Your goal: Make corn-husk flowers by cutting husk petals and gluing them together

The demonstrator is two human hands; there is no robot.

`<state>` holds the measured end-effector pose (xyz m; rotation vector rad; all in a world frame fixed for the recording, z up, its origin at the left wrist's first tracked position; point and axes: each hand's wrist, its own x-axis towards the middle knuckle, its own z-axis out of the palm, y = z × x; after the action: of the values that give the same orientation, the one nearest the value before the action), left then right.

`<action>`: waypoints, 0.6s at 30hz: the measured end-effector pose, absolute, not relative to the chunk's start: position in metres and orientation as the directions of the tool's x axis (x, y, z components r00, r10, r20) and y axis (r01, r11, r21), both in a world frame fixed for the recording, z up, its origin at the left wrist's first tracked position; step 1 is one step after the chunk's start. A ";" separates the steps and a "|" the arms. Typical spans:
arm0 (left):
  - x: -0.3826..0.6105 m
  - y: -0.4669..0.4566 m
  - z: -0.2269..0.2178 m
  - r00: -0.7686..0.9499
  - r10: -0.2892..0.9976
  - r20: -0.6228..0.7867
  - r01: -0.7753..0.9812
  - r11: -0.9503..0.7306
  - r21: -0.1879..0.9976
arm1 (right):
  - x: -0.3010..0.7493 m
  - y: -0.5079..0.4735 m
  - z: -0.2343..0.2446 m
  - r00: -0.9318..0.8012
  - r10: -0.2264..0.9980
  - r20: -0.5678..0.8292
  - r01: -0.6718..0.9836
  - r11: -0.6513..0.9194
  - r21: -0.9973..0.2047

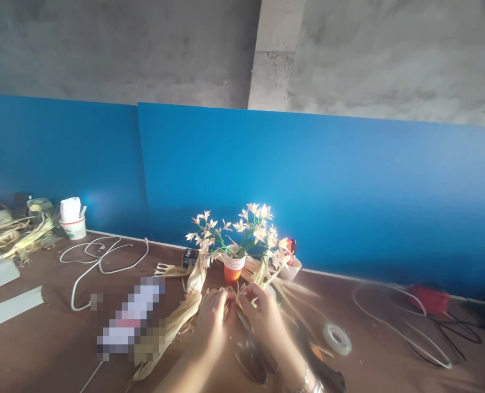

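Note:
My left hand [214,308] and my right hand [260,307] meet low in the middle of the head view, fingertips pinched close together. Between them shows a small pale strip that looks like corn husk; its exact shape is mostly covered by my fingers. Just beyond stands an orange-and-white paper cup [234,268] holding green-stemmed artificial flowers [259,232] with cream petals. A pair of scissors [251,360] lies on the table beneath my hands, blades pointing away. To the left of my left hand stretches a long bundle of dried corn husk [181,311].
A clear tape roll [337,338] lies at right. White cables [99,262] loop at left, near a white cup [74,228] and a husk pile [17,234]. A red object [429,299] with cords sits far right. A blue partition [308,185] borders the table's back.

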<state>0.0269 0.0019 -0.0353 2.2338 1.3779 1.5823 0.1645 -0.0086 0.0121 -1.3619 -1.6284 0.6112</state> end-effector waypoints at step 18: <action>0.024 0.007 -0.050 0.137 0.627 0.767 0.663 -0.633 0.400 | 0.157 -0.009 0.004 0.165 0.921 0.352 0.575 0.200 -0.793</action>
<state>0.0242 0.0066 -0.0500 2.3951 1.3594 1.5839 0.1574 -0.0089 0.0043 -1.4840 -1.5194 0.4559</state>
